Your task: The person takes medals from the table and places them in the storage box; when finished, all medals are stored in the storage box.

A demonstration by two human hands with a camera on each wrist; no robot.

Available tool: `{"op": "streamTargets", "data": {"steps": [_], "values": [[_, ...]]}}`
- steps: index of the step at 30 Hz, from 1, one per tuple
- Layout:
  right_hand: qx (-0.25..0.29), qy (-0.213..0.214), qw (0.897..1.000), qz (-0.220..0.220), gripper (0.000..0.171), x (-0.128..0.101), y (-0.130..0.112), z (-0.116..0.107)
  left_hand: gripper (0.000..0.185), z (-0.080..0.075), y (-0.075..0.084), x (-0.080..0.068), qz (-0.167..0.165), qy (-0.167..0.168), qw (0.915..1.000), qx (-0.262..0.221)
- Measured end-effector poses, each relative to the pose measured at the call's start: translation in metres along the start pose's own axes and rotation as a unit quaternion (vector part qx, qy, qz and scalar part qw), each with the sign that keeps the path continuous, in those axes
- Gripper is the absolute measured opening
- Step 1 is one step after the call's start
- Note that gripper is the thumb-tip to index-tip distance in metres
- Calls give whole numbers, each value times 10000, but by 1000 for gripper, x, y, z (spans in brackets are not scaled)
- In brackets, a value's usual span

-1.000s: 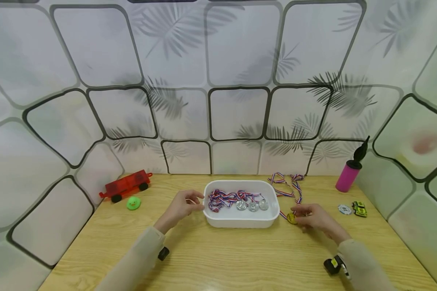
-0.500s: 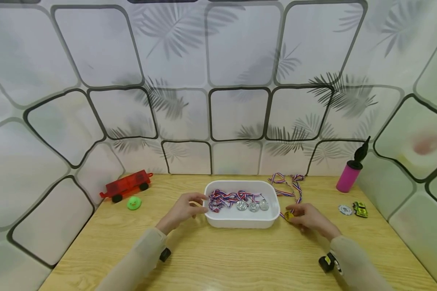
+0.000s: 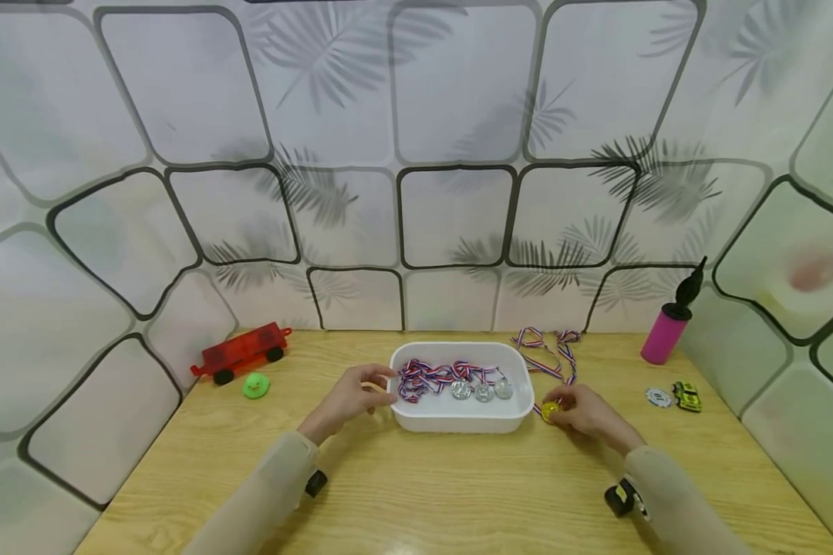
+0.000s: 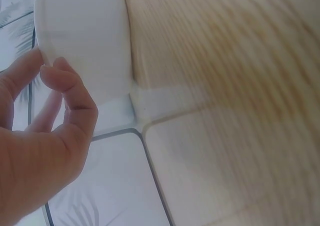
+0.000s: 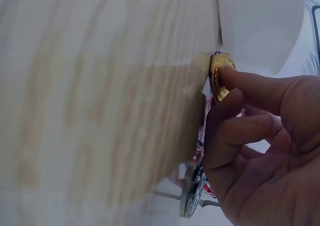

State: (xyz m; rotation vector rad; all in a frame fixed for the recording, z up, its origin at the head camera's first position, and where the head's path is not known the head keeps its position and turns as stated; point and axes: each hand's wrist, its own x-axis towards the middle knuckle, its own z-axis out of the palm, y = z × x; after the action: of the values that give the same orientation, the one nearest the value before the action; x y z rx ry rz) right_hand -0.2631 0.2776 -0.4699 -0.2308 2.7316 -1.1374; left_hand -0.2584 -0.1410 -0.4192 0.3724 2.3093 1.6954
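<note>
In the head view, my right hand (image 3: 586, 416) pinches a gold medal (image 3: 550, 412) just right of a white plastic tub (image 3: 458, 425). The right wrist view has the thumb laid across the face of the gold medal (image 5: 220, 76), close to the tabletop. Its red, white and blue ribbon (image 3: 567, 362) trails back across the table. My left hand (image 3: 350, 399) holds the tub's left rim between thumb and fingers. Inside the tub lie three silver medals (image 3: 483, 393) at the right, with tangled striped ribbons (image 3: 423, 378) bunched at the left.
A red toy trailer (image 3: 243, 351) and a green rubber duck (image 3: 255, 385) are at the back left. Towards the back right stands a pink hand pump (image 3: 662, 339). A poker chip (image 3: 659, 398) and a yellow toy car (image 3: 687, 396) lie before it. Patterned walls enclose the wooden table (image 3: 416, 493).
My right hand has shifted slightly left with the gold medal, closer to the tub. The left hand has come in to the tub's rim. The tub stays in place.
</note>
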Motion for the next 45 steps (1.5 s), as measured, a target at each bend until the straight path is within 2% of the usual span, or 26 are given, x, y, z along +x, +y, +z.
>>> {"op": "streamTargets", "data": {"steps": [5,11,15,19,23,34,40,43,45], "values": [[865,-104,9961,122,23,-4,-4,-2,49,0,0,-1,-38,64,10000,-56],[1930,-130,9809,187,31,-4,-12,-14,49,1,4,-2,-62,127,9999,-3],[2446,-40,9696,6,37,-1,-19,-24,50,0,-7,6,-78,149,9999,6],[2512,206,9676,-149,45,0,-29,-36,51,-1,-23,15,-30,186,9998,25],[2589,423,9646,-256,47,3,-39,-49,52,-2,-31,19,-45,199,9998,25],[3060,899,9438,-864,31,14,-70,-76,52,-3,-33,19,-29,137,9999,10],[2783,1243,9460,-1102,40,20,-85,-81,53,-3,-33,17,-49,101,9999,-21],[2706,1459,9422,-1336,41,24,-93,-84,54,-3,-33,18,-52,86,9999,-65],[2758,1605,9360,-1487,38,25,-98,-87,54,-3,-33,18,-70,96,9999,-86]]}}
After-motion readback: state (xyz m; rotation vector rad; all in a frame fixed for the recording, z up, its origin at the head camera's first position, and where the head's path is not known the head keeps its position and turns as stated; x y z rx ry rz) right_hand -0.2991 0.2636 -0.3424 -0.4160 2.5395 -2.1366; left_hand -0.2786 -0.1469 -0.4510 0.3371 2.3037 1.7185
